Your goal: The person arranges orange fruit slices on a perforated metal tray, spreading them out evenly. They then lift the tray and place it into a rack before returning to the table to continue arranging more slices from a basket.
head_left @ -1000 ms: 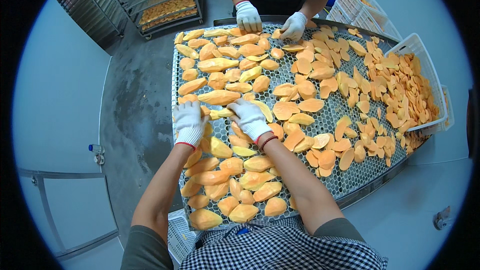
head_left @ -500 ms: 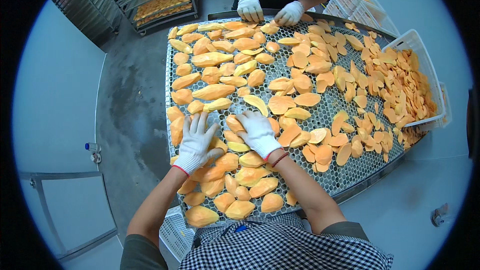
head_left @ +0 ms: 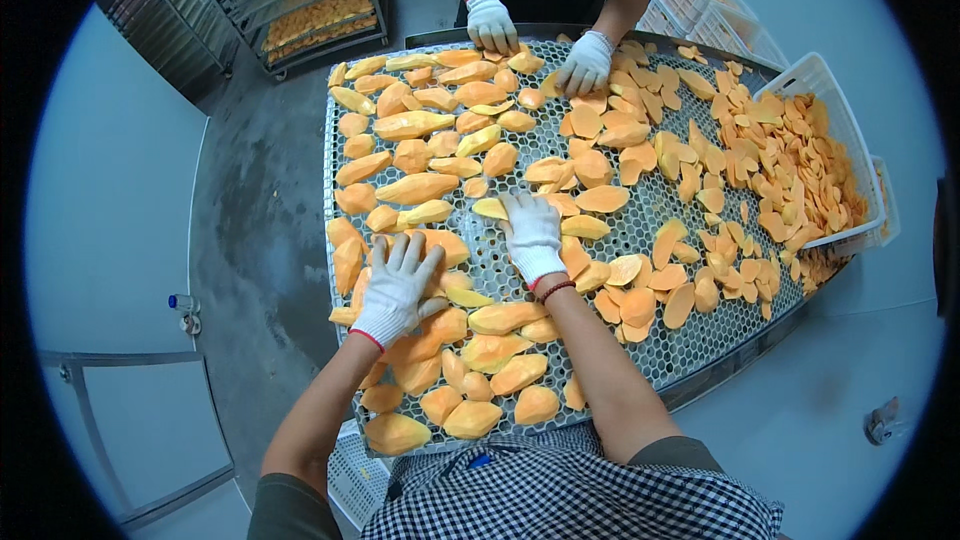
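Mango slices, orange and mostly long and tapered, cover a perforated metal drying tray that fills the middle of the view, with bare mesh showing only along its near right edge. A white plastic crate heaped with more slices stands at the tray's far right corner, and a wheeled rack of loaded trays waits on the grey floor beyond. At the far end a co-worker's gloved hands rest on the fruit. Nearer, the person's left hand, in a white knit glove, lies flat with fingers spread wide on slices at the tray's left side, gripping nothing. The right hand is also open and flat at the tray's centre, its fingers pointing away toward a pale slice just off its fingertips, that slice's long axis running crosswise.
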The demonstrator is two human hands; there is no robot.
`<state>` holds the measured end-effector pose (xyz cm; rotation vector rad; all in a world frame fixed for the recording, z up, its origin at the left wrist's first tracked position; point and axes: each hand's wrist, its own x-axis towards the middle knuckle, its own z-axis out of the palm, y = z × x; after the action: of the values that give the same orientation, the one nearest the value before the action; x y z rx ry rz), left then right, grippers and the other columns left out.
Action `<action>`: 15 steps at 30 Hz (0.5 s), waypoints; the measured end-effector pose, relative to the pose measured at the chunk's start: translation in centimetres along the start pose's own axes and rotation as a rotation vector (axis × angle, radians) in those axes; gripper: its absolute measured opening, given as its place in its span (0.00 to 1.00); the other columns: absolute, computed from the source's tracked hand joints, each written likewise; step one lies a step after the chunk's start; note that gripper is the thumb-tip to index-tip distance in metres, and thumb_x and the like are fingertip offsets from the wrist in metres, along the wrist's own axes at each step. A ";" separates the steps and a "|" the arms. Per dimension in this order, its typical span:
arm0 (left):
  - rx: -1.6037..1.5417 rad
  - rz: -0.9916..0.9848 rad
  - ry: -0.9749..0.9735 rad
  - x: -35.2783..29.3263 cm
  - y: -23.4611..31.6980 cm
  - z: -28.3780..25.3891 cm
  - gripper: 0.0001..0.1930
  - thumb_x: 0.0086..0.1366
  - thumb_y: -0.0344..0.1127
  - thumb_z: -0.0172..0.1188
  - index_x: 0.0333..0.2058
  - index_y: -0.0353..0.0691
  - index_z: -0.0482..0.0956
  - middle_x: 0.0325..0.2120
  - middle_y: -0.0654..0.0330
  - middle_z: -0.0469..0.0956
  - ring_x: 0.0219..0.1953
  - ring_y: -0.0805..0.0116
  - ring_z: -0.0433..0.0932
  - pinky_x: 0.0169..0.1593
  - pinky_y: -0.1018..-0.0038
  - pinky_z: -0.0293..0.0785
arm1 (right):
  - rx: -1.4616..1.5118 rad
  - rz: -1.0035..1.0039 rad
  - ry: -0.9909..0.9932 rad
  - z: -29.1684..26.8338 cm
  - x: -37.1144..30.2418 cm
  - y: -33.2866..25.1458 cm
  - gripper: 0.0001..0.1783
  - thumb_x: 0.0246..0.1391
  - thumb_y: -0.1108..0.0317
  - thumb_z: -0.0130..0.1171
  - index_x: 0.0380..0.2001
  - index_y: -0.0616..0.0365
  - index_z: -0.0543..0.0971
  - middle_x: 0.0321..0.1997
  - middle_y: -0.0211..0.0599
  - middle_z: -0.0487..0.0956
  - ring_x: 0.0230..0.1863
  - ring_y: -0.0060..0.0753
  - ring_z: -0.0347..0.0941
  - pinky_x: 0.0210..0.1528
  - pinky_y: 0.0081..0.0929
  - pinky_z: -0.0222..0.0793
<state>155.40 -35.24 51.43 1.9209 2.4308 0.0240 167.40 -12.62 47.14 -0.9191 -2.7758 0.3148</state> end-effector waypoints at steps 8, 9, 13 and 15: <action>0.000 -0.050 -0.046 0.3 0.5 0.1 0.44 0.57 0.58 0.66 0.66 0.45 0.61 0.64 0.45 0.61 0.68 0.46 0.56 0.71 0.42 0.42 | 0.088 -0.211 0.058 1.1 0.5 -1.4 0.13 0.52 0.66 0.57 0.42 0.48 0.81 0.40 0.35 0.80 0.44 0.43 0.75 0.46 0.38 0.72; 0.003 -0.057 -0.063 0.3 0.5 -0.1 0.43 0.57 0.58 0.66 0.66 0.45 0.61 0.64 0.45 0.61 0.68 0.46 0.56 0.71 0.42 0.42 | 0.128 -0.227 0.167 1.7 0.6 -1.9 0.13 0.51 0.67 0.59 0.41 0.49 0.81 0.37 0.35 0.79 0.42 0.42 0.76 0.46 0.39 0.72; 0.002 -0.055 -0.058 0.5 0.7 -0.2 0.43 0.55 0.56 0.68 0.65 0.45 0.62 0.63 0.45 0.62 0.67 0.46 0.57 0.70 0.43 0.42 | 0.087 -0.343 0.166 2.9 -0.2 -2.4 0.19 0.55 0.67 0.55 0.51 0.49 0.79 0.52 0.42 0.77 0.55 0.47 0.72 0.56 0.42 0.69; -0.004 -0.063 -0.058 0.6 1.0 -0.6 0.41 0.56 0.54 0.67 0.64 0.44 0.64 0.62 0.45 0.62 0.67 0.46 0.57 0.70 0.43 0.43 | 0.189 -0.443 0.040 2.5 -0.9 -1.9 0.27 0.55 0.63 0.57 0.60 0.49 0.74 0.65 0.47 0.70 0.66 0.53 0.64 0.68 0.43 0.61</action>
<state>156.16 -34.42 52.06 1.8153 2.4507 -0.0276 166.42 -14.99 45.14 -0.2516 -2.7531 0.4638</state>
